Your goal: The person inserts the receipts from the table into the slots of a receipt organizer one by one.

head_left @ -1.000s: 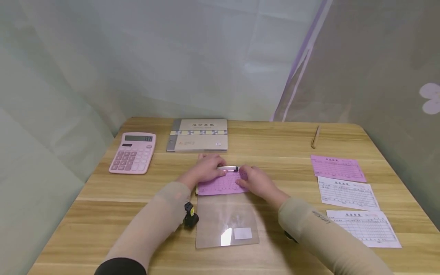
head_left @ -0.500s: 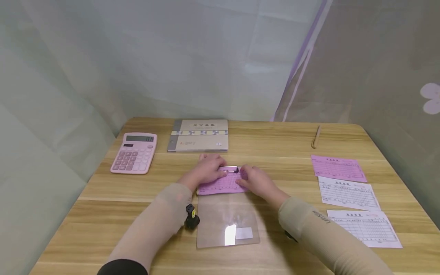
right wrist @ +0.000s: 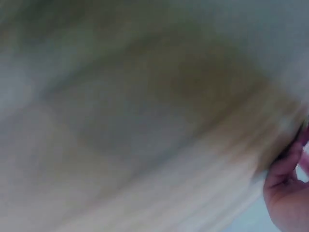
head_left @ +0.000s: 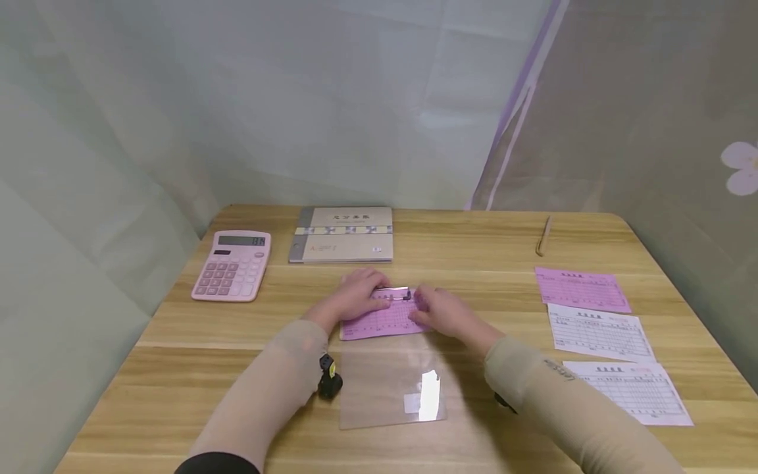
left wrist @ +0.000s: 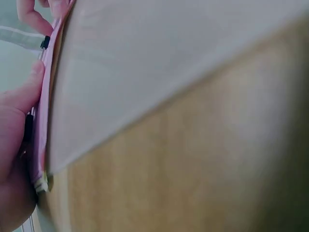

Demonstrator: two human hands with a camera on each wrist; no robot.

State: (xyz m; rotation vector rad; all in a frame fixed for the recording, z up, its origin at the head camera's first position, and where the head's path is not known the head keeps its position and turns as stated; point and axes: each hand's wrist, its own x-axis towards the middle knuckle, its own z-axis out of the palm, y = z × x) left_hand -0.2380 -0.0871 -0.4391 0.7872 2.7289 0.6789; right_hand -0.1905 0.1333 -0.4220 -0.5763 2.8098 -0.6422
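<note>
Tabletop (head_left: 491,250), clipped pink slip (head_left: 379,323) crosswise

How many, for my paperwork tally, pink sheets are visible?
2: the right pink sheet, beyond the white sheets, and the central pink sheet between left hand and right hand. More may hide beneath it.

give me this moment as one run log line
left hand: holds central pink slip; right hand: grips its right edge; metal fastener: between hands; loose slips: three at right
</note>
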